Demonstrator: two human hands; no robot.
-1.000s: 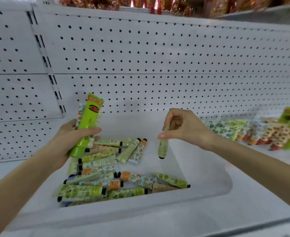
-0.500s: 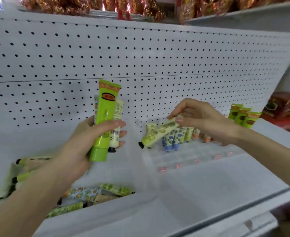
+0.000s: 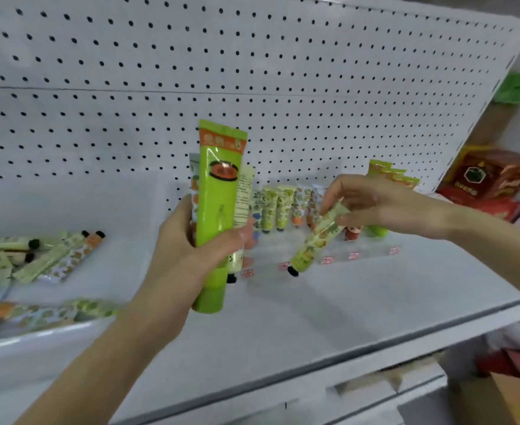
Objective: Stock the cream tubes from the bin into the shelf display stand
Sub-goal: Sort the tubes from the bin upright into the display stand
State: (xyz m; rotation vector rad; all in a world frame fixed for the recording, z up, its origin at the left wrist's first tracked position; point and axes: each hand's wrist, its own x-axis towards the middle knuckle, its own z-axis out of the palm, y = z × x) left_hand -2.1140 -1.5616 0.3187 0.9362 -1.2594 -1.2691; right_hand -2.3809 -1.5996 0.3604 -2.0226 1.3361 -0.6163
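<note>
On the white shelf (image 3: 390, 296), before a pegboard back wall (image 3: 252, 72): both hands are raised above the shelf. Left hand (image 3: 185, 243) is wrapped round a large bright-green tube (image 3: 218, 191), held upright, cap end down, orange band at the top. The same grip takes in a smaller pale tube (image 3: 244, 191) tucked just behind it, black cap showing below the fingers. A third patterned tube may sit at the left edge of the bundle, but it is mostly hidden. Right hand (image 3: 384, 207) pinches a small patterned tube (image 3: 320, 237) by its crimped end. That tube is tilted, with its black cap pointing down and left, in the air just in front of the clear display stand (image 3: 338, 259) and not touching it. Standing tubes (image 3: 278, 207) line the stand's back row, cap down and side by side. Taller green tubes (image 3: 384, 173) stand at its right end, partly behind the right hand. White bin (image 3: 37, 337) at far left, with loose tubes (image 3: 50, 262) lying in it at mixed angles. Red carton (image 3: 488, 176) beyond the shelf's right end. Picture blurred, print unreadable.
</note>
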